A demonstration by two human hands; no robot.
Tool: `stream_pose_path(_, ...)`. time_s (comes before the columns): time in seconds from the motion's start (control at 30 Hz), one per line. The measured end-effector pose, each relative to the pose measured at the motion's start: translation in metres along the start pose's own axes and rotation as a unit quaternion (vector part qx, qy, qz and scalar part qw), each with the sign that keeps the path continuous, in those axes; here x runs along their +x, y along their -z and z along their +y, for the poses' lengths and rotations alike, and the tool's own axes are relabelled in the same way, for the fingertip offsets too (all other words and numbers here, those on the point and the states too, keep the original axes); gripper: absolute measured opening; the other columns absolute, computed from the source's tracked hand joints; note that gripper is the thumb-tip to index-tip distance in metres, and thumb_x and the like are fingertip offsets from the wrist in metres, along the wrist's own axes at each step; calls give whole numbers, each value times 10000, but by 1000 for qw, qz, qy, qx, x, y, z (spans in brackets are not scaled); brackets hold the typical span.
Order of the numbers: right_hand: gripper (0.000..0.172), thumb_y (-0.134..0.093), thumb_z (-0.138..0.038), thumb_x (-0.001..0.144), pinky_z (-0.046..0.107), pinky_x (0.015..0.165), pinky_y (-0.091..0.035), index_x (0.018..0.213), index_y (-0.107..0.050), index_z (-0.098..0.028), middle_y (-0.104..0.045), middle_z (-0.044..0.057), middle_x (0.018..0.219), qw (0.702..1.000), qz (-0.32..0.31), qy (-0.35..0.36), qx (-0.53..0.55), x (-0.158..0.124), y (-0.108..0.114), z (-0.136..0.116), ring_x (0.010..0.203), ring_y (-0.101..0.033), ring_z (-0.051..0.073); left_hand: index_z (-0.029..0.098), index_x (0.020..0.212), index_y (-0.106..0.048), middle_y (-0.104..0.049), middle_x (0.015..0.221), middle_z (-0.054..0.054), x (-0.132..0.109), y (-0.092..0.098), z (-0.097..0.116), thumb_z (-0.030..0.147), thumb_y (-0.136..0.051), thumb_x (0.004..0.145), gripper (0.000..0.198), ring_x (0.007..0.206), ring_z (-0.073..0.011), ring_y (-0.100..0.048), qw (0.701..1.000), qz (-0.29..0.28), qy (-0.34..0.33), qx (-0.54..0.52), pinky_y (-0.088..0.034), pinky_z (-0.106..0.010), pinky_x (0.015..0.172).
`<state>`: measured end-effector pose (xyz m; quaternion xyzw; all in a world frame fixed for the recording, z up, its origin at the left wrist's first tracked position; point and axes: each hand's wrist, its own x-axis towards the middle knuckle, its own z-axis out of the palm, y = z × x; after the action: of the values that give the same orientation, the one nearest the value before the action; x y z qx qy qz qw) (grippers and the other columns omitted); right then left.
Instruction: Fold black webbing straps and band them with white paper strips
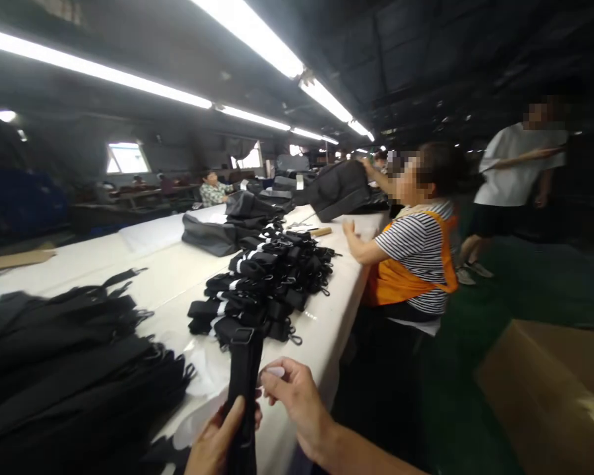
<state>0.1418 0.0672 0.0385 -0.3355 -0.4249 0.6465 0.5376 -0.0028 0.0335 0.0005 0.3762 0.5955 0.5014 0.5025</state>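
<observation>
Black strap point(243, 379), white tag point(273, 371), writing illegible

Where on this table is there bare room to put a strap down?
Bare table lies between the flat black pile and the rolled straps, and behind that pile toward the cardboard. It is crowded near the left hand and right hand around the strap.

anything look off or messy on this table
Nothing looks spilled or damaged. The left hand grips a strap, with the right hand beside it. The only oddity is the thin white sheets, which lie rumpled at the table edge beside the strap piles.
</observation>
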Motion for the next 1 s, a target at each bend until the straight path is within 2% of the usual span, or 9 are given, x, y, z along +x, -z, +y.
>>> stream_pose_path(0.17, 289, -674, -422, 823, 227, 532, -381, 736, -599, -157, -548, -23, 618, 979, -10, 69, -192, -7, 24, 15, 553, -468, 104, 122, 772, -672, -673, 647, -50, -8, -11, 15, 585, -669, 765, 463, 560, -136, -578, 997, -25, -68, -13, -444, -225, 536)
stream_pose_path(0.3, 237, -619, -413, 887, 244, 587, -442, 862, -609, -177, -607, 0, 704, 958, -21, 107, -265, -14, 36, 24, 611, -541, 128, 121, 826, -648, -690, 662, -56, -10, -19, 15, 497, -679, 793, 379, 540, -124, -573, 997, -19, -68, -31, -427, -216, 514)
stream_pose_path(0.4, 260, -641, -407, 879, 249, 605, -471, 1003, -632, -179, -650, 14, 744, 964, -49, 86, -247, -16, 41, 22, 633, -576, 136, 123, 879, -637, -678, 639, -39, -12, -20, 13, 450, -676, 810, 337, 539, -127, -577, 997, -17, -73, -31, -433, -219, 521)
stream_pose_path(0.5, 273, -711, -390, 831, 225, 551, -458, 990, -653, -175, -668, 14, 734, 979, -101, 9, -175, -11, 42, 18, 609, -580, 121, 129, 966, -637, -699, 759, -43, -11, -20, 12, 409, -663, 826, 314, 596, -134, -605, 995, -16, -98, -29, -466, -235, 569)
stream_pose_path(0.6, 340, -810, -293, 743, 239, 719, -520, 1019, -640, -189, -707, 31, 888, 983, -162, -64, -63, -4, 46, 16, 794, -661, 143, 144, 1071, -633, -711, 900, -57, -8, -18, 9, 374, -639, 844, 323, 734, -164, -652, 993, -15, -120, -13, -505, -272, 693)
stream_pose_path(0.7, 526, -870, -224, 654, 332, 931, -502, 1113, -615, -203, -714, 62, 1048, 966, -239, -96, -8, 0, 52, 17, 991, -672, 196, 156, 1035, -659, -714, 995, -71, -6, -14, 7, 376, -644, 840, 295, 960, -207, -651, 993, 10, -119, 22, -486, -288, 840)
stream_pose_path(0.77, 499, -868, -246, 658, 358, 915, -516, 1094, -631, -199, -725, 77, 1040, 964, -248, -93, -29, 1, 55, 19, 974, -684, 217, 151, 940, -676, -718, 921, -67, -6, -13, 6, 427, -622, 852, 295, 891, -209, -654, 993, 1, -103, 48, -487, -281, 781)
stream_pose_path(0.87, 158, -748, -313, 805, 311, 717, -541, 880, -692, -186, -721, 45, 793, 968, -173, -12, -179, 2, 57, 18, 731, -675, 182, 139, 818, -667, -664, 669, -34, -6, -12, 7, 500, -569, 874, 379, 620, -168, -594, 993, -43, -75, 77, -437, -257, 580)
stream_pose_path(1.0, 115, -662, -276, 884, 299, 688, -513, 814, -727, -211, -656, 43, 775, 908, -134, 202, -343, -6, 57, 9, 731, -624, 178, 138, 811, -645, -644, 626, -24, -10, -15, 11, 486, -596, 856, 355, 577, -153, -562, 992, -34, -91, 81, -418, -242, 552)
